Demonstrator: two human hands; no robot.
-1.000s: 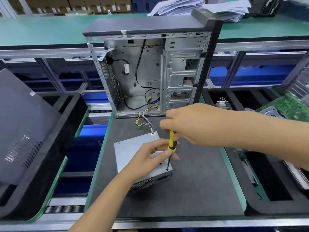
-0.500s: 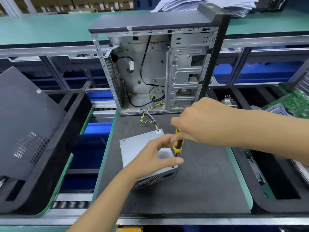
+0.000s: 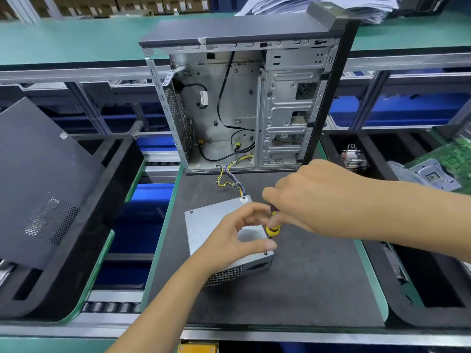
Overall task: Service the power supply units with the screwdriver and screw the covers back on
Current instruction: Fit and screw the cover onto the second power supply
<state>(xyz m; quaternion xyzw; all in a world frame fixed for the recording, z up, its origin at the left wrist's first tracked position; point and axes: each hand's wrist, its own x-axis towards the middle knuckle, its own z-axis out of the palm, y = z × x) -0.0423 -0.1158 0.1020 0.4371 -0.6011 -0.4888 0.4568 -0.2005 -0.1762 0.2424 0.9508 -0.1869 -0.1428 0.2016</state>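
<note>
On the dark surface (image 3: 305, 289), near the open computer case (image 3: 244, 98), the power supply unit (image 3: 204, 225) lies flat while the right hand (image 3: 313, 197), gripping the screwdriver (image 3: 273, 229), has lowered it toward the near-right corner screw, the left hand's (image 3: 237, 240) fingers now pinching its shaft, so driving seems underway.

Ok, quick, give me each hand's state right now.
Left hand: thumb and fingers curled around the screwdriver shaft, steadying it over the power supply unit.
Right hand: gripping the screwdriver handle.
</note>
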